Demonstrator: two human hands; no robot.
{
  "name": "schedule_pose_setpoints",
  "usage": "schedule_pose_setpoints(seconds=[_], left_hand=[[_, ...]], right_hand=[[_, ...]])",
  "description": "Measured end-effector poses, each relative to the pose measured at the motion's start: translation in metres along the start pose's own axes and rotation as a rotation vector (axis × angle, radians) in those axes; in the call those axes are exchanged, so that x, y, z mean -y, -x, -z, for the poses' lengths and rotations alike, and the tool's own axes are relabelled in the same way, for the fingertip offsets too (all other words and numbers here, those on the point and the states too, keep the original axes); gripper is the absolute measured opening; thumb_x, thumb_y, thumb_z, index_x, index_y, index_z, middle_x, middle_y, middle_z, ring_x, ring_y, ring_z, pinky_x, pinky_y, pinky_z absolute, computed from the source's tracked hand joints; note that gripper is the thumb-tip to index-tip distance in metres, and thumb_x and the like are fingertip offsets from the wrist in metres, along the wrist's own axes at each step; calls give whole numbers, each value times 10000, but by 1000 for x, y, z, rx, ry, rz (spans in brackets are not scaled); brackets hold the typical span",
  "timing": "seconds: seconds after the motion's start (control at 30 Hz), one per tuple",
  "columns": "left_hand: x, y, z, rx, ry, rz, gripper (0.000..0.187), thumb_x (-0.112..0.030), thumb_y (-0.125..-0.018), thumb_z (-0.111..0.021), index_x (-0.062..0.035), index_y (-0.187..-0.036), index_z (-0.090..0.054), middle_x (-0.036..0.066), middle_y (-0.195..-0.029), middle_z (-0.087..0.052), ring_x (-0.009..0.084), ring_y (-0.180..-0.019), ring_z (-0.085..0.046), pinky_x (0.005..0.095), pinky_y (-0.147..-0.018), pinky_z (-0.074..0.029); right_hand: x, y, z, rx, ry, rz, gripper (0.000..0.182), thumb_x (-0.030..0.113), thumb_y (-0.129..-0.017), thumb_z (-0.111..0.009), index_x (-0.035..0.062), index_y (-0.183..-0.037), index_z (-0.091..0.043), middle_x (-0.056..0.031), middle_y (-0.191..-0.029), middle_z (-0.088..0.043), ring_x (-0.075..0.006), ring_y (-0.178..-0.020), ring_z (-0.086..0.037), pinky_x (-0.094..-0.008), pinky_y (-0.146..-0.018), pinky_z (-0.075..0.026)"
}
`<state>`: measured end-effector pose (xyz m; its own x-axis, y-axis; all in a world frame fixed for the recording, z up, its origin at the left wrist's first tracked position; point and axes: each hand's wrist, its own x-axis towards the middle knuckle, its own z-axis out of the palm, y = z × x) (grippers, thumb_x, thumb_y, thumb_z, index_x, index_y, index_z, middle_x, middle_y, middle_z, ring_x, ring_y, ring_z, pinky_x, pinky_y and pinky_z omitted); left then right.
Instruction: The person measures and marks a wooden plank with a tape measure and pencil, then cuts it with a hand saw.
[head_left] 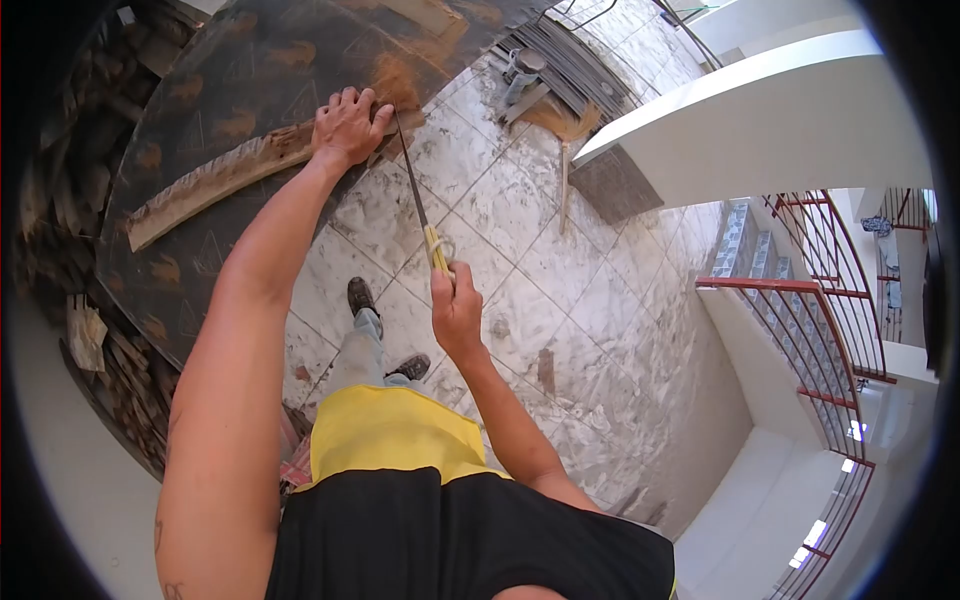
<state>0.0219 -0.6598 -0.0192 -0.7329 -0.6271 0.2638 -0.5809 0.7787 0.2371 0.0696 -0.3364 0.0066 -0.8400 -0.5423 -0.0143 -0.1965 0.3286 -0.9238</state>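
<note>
A long, rough-edged wooden plank (225, 180) lies on a dark, worn panel tabletop (255, 85). My left hand (345, 128) rests on the plank near its right end, its fingers bent over the far side and thumb out toward the cut. My right hand (457, 312) is closed around the yellow handle of a handsaw (412, 180). The narrow dark blade runs up from the handle to the plank, just right of my left thumb. Sawdust (397, 80) is heaped beside the blade's far end.
Another board (425, 14) lies farther back on the tabletop. Stacked wood scraps (65, 190) fill the left side. Dusty floor tiles (520, 270) spread below. Long strips (570, 60) and a can (527, 62) lie beyond, near a white wall (760, 110). A stair railing (800, 290) stands right.
</note>
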Motion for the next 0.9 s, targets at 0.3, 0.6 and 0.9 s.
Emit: schedule_pose_setpoints(seconds=[0.3, 0.6, 0.9], left_hand=[[-3, -2, 6, 61, -13, 22, 481, -520, -985, -438, -143, -1248, -579, 135, -1216, -570, 321, -1172, -531, 482, -961, -416], [-2, 1, 4, 57, 6, 7, 471, -506, -987, -443, -149, -1262, -580, 135, -1222, -565, 321, -1175, -525, 490, -948, -417], [6, -2, 2, 79, 68, -17, 456, -476, -968, -464, -149, -1262, -583, 129, -1234, -556, 313, -1205, -507, 484, -983, -398]], right_hand=[[14, -22, -10, 8, 14, 41, 346, 340, -1029, -484, 3, -1076, -549, -157, -604, -530, -262, -543, -543, -410, -543, -421], [19, -98, -47, 103, 169, 55, 323, 337, -1012, -494, 31, -1109, -532, -283, -746, -637, -506, -749, -624, -542, -595, -475], [21, -42, -27, 61, 88, 25, 361, 370, -1018, -487, 16, -1078, -522, -262, -704, -613, -498, -705, -616, -501, -587, -468]])
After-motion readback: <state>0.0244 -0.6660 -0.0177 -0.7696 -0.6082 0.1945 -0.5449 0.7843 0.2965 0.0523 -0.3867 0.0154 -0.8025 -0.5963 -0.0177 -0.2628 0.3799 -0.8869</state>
